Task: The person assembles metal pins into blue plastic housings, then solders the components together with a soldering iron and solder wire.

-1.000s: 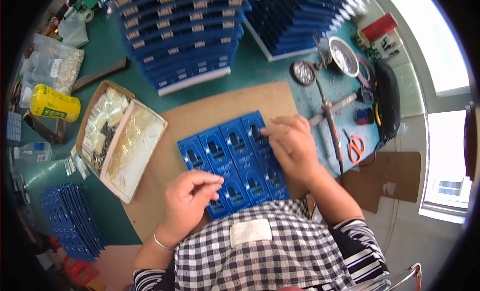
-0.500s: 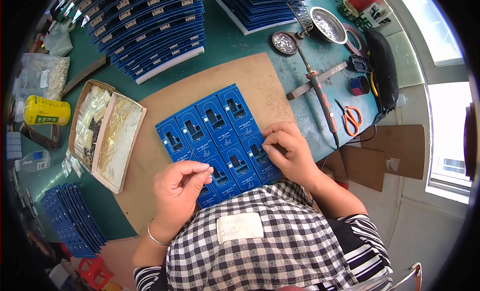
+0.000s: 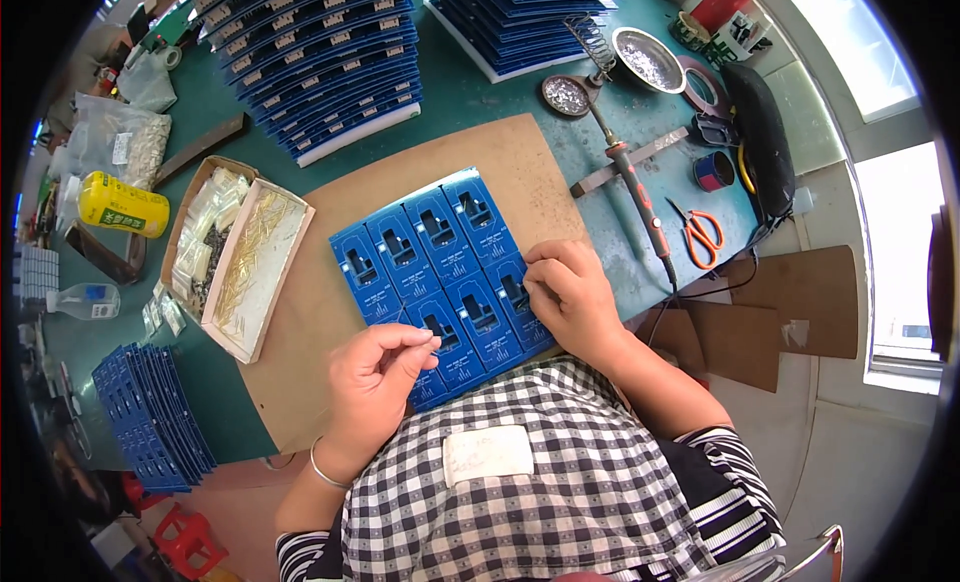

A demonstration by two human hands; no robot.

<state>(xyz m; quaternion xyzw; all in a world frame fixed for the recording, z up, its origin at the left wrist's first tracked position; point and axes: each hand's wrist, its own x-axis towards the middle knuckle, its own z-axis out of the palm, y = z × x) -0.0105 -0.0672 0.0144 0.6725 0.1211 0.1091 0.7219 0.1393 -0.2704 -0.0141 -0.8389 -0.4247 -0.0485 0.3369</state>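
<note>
A blue circuit board panel (image 3: 424, 250), with several repeated sections and cutouts, lies in front of me on a brown board. My left hand (image 3: 385, 367) is over its near left part, thumb and forefinger pinched together. A thin wire-like piece (image 3: 403, 308) shows by those fingers, though its full shape is too small to make out. My right hand (image 3: 572, 294) is closed in a pinch at the panel's right edge, and whatever the fingertips hold is hidden. Left of the panel stands an open cardboard box (image 3: 290, 244) containing thin gold-coloured pins (image 3: 250, 247) and small plastic bags (image 3: 200, 237).
Tall stacks of blue boards (image 3: 320, 72) (image 3: 520, 27) stand at the back, and more boards (image 3: 150, 412) at the near left. A soldering iron (image 3: 640, 197) rests in its stand on the right, near orange-handled scissors (image 3: 703, 237). A yellow bottle (image 3: 122, 204) is far left.
The whole view has shifted slightly, so the panel and box appear a little further right. Both hands keep their pinched poses over the panel, with little movement against it.
</note>
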